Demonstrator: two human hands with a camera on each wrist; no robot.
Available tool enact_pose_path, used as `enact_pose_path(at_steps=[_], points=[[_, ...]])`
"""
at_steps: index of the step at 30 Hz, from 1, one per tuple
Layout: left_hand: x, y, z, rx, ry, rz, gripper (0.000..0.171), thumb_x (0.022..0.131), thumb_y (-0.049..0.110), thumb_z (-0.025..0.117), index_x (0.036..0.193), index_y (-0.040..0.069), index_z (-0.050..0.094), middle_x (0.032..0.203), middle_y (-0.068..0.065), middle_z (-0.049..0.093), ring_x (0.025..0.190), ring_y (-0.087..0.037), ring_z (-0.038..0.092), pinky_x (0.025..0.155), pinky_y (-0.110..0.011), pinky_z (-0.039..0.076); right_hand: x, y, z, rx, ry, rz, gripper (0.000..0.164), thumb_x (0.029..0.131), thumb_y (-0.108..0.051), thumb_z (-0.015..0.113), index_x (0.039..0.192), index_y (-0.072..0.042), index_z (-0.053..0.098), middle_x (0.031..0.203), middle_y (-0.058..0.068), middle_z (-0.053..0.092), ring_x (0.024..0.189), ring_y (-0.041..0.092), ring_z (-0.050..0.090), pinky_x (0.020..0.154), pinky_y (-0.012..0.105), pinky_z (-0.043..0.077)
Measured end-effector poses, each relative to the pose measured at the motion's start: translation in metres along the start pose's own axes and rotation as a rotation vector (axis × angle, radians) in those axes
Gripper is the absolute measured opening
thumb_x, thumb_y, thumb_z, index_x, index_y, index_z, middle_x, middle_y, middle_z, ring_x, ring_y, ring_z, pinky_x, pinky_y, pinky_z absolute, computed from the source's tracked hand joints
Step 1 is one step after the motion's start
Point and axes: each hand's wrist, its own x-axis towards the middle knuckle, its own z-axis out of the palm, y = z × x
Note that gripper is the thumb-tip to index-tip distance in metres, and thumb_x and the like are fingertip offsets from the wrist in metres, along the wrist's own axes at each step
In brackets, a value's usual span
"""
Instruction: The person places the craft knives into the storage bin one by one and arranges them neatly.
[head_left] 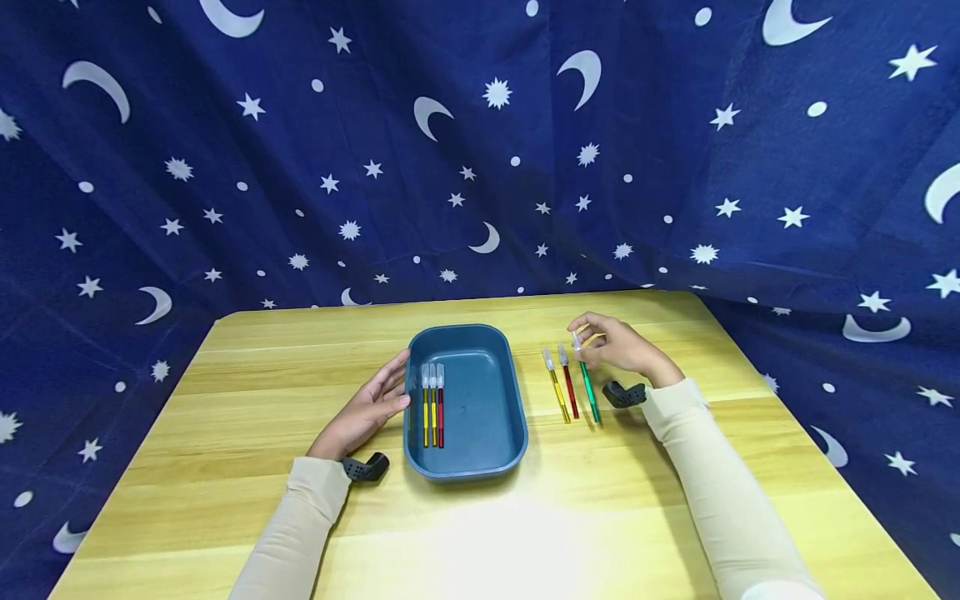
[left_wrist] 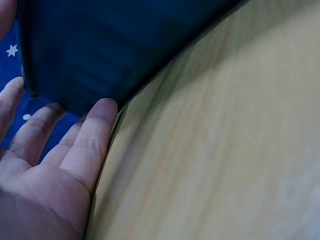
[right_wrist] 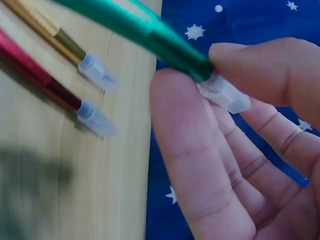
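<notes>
My right hand (head_left: pixel 618 348) pinches a green craft knife (head_left: pixel 588 387) near its clear cap, between thumb and forefinger. In the right wrist view, the green handle (right_wrist: pixel 180 47) slants up and left from the fingertips, above the table. Just left of it lie a red craft knife (head_left: pixel 570 392) and a yellow craft knife (head_left: pixel 558 390), both capped. With fairly straight fingers, my left hand (head_left: pixel 365 410) touches the left side of a blue tray (head_left: pixel 480 417). Inside, along the tray's left, two yellow craft knives (head_left: pixel 429 417) and a red one (head_left: pixel 441 421) lie side by side, caps away from me.
The tray and knives are on a light wooden table (head_left: pixel 247 417). Behind and beside it hangs a dark blue cloth (head_left: pixel 450 233) with white moons and stars. Each wrist wears a black camera mount, such as the left one (head_left: pixel 365 467).
</notes>
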Motion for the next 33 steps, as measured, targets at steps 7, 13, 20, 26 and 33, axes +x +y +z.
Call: enact_pose_path(at_steps=[7,13,20,26,33], points=[[0.0,0.0,-0.001,-0.002,-0.007,0.003,0.084,0.111,0.003,0.057,0.176,0.014,0.005,0.18,-0.021,0.005,0.163,-0.047,0.012,0.113,-0.021,0.046,-0.003,-0.006,0.007,0.06,0.015,-0.039,0.042,0.1,0.008,0.068,0.138,0.015,0.052,0.12,0.031,0.06,0.091,0.023,0.073,0.085,0.052,0.065],[0.0,0.0,-0.001,-0.002,-0.009,0.002,0.084,0.112,0.003,0.057,0.176,0.014,0.004,0.18,-0.021,0.004,0.164,-0.047,0.011,0.112,-0.021,0.046,-0.003,-0.009,0.013,0.109,0.029,-0.063,0.043,0.101,0.011,0.066,0.141,0.015,0.052,0.12,0.035,0.06,0.088,0.017,0.074,0.084,0.048,0.066],[0.0,0.001,0.0,-0.003,-0.01,0.001,0.084,0.111,0.004,0.058,0.176,0.014,0.005,0.18,-0.021,0.005,0.163,-0.048,0.012,0.112,-0.021,0.046,-0.002,-0.01,0.02,0.183,0.038,-0.068,0.046,0.099,0.009,0.069,0.141,0.016,0.052,0.117,0.03,0.061,0.087,0.013,0.073,0.085,0.046,0.066],[0.001,0.001,-0.001,-0.005,-0.012,-0.001,0.085,0.111,0.005,0.058,0.176,0.015,0.005,0.181,-0.02,0.005,0.164,-0.047,0.011,0.112,-0.021,0.046,0.0,-0.013,0.029,0.227,0.048,-0.089,0.044,0.099,0.008,0.069,0.14,0.017,0.053,0.117,0.033,0.06,0.087,0.013,0.073,0.084,0.046,0.066],[0.001,0.0,-0.002,-0.004,-0.011,0.0,0.084,0.111,0.004,0.057,0.176,0.015,0.005,0.18,-0.02,0.005,0.164,-0.047,0.012,0.112,-0.021,0.046,0.005,-0.021,0.041,0.27,0.055,-0.116,0.044,0.098,0.008,0.069,0.139,0.017,0.054,0.115,0.029,0.064,0.085,0.012,0.073,0.08,0.039,0.066]])
